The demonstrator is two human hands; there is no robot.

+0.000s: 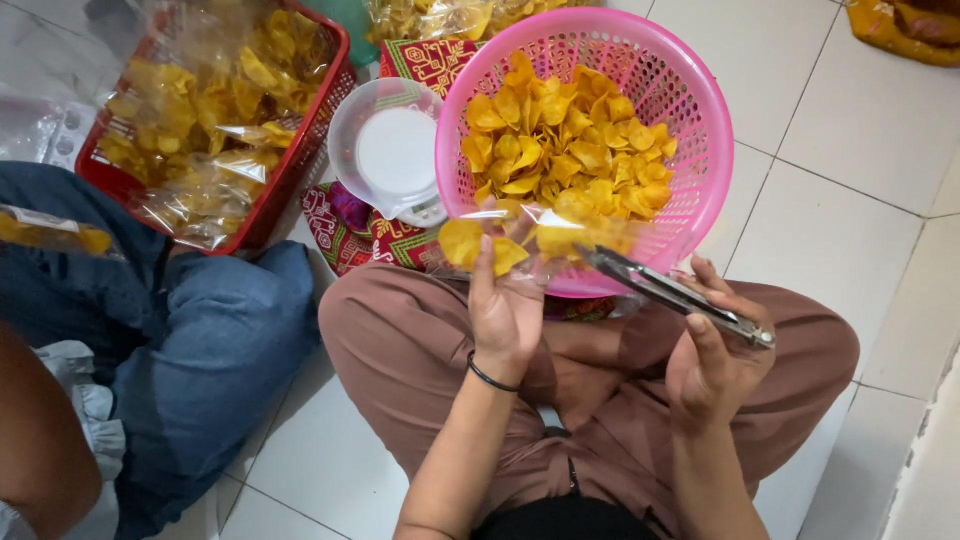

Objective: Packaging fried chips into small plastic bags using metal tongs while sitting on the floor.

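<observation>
My left hand [505,305] holds up a clear plastic bag [540,240] with a few yellow chips inside, just in front of a pink mesh basket [690,120] piled with yellow chips [570,145]. My right hand [715,350] grips metal tongs [670,293], whose tips reach into the bag's mouth. A black band circles my left wrist. I sit cross-legged on the white tiled floor in brown trousers.
A small white scale with a clear bowl [392,155] stands left of the basket on a patterned cloth [345,235]. A red crate [300,160] holds filled chip bags. Another person in blue jeans [200,340] sits at my left.
</observation>
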